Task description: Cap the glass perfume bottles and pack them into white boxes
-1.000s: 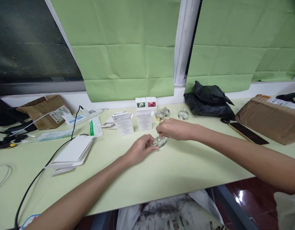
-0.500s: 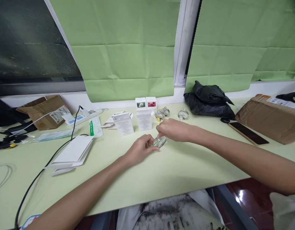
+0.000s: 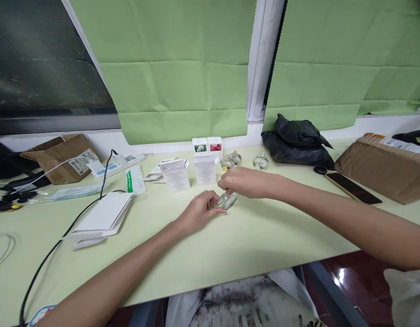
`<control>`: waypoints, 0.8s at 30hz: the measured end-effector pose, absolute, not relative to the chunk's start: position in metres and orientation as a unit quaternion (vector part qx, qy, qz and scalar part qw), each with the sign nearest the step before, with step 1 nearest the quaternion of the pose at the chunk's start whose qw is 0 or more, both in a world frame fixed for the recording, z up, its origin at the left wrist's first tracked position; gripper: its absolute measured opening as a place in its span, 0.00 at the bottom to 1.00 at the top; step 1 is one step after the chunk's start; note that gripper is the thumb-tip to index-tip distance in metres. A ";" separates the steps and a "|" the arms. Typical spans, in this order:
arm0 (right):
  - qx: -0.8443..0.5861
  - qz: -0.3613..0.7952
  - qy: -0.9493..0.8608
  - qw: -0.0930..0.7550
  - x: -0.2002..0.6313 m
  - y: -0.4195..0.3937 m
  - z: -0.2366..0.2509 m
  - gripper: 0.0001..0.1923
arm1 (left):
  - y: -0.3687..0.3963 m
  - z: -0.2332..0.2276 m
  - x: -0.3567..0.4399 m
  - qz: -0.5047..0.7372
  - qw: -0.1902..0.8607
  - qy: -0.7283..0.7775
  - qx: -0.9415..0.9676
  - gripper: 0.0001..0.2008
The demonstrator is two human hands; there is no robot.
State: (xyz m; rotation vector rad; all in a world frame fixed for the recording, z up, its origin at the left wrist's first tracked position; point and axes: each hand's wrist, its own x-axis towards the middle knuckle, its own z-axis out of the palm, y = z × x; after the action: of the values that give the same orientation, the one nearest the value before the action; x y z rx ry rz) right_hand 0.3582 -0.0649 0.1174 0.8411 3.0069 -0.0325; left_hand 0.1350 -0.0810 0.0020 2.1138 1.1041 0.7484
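Observation:
A small round glass bottle (image 3: 227,200) is held just above the pale green table (image 3: 251,240), near its middle. My left hand (image 3: 199,211) grips the bottle from the left side. My right hand (image 3: 243,182) comes over it from the right, fingers pinched at its top end. Behind the hands stand three more glass bottles (image 3: 235,159) and small white boxes (image 3: 205,170), two of them with flower pictures (image 3: 207,146).
A stack of white flat cartons (image 3: 102,217) lies at the left, with a black cable (image 3: 60,240) running past it. A black bag (image 3: 298,141), a dark phone (image 3: 352,188) and a brown parcel (image 3: 383,167) sit at the right. Another brown parcel (image 3: 62,156) is at far left.
My right hand has shifted slightly left over the bottle. The bottle has tilted a little between my fingers. Everything else on the table stays put.

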 end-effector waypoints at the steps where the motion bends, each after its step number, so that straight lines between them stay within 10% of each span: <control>1: 0.258 -0.020 0.966 0.009 0.358 -0.064 0.118 0.13 | -0.081 0.002 0.135 0.283 0.317 0.421 0.802 0.19; 24: 0.307 -0.034 0.951 0.011 0.361 -0.057 0.115 0.11 | -0.081 0.004 0.134 0.281 0.331 0.406 0.804 0.15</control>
State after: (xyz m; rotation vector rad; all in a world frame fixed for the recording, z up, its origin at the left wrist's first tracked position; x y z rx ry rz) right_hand 0.3608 -0.0569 0.1154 0.9585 2.9672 -0.1051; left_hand 0.1344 -0.0815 0.0040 2.1019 1.0613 0.7356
